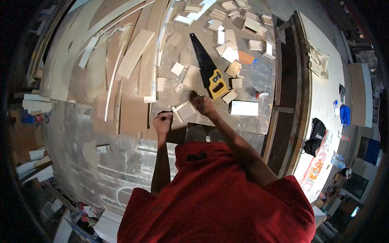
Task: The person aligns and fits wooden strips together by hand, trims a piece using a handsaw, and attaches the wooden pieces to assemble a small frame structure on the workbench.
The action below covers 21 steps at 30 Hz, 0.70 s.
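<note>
My left hand (162, 122) is closed at the near edge of the worktable, around something small and dark that I cannot make out. It is beside the left end of a narrow pale wood strip (179, 106), which lies along a small wooden board (186, 112). At the strip's other end, my right hand (204, 105) has its fingers curled in; what they grip is hidden. Just beyond the right hand lies a handsaw (206, 60) with a black blade and a yellow handle (218, 84).
Wood offcuts (251, 25) are scattered over the worktable. Long boards and strips (136, 52) lie at left. A white block (244, 108) and a small bottle (261, 95) are at right. Beyond a gap stands a pale bench (320, 93) with a black bag (318, 129).
</note>
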Available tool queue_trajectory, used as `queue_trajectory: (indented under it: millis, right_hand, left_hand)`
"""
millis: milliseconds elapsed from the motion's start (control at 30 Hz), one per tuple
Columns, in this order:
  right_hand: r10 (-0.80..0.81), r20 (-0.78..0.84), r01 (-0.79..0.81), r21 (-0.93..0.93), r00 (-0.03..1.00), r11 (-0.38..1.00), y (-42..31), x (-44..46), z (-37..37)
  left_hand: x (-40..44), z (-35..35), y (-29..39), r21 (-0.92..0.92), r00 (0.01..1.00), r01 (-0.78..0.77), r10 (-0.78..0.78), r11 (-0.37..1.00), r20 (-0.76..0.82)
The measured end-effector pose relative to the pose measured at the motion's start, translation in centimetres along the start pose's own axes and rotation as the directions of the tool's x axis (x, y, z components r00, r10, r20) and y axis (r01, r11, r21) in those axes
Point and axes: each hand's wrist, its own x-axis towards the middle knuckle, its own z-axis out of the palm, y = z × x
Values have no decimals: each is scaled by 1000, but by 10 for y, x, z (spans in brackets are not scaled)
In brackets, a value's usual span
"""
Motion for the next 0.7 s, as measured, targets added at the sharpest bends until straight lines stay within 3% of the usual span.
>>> queue_trajectory:
  millis: [33,100,200,267,467,600,700]
  right_hand:
    - [-28,-36,24,-97,999,995,6,5,9]
    - [-86,-55,82,-64,995,995,12,12,17]
    - [-94,-16,90,-159,995,983,16,16,23]
    - [-81,-101,78,-25,992,997,30,19,37]
    - [84,-15,-81,138,996,987,14,17,25]
    - [89,25,-92,163,996,982,2,14,13]
    - [53,-49,-46,131,997,990,-1,13,12]
  left_hand:
    - [0,3,-3,-16,1000,15,-15,1000,24]
    - [0,7,-8,-34,999,34,-32,999,42]
    - [4,13,-20,-66,998,56,-53,996,39]
    - [4,13,-14,-91,999,27,-25,996,26]
    - [6,14,-9,-123,999,21,-15,992,52]
    - [9,16,-14,-71,998,30,-27,997,53]
    - [9,17,-14,-93,994,92,-85,991,74]
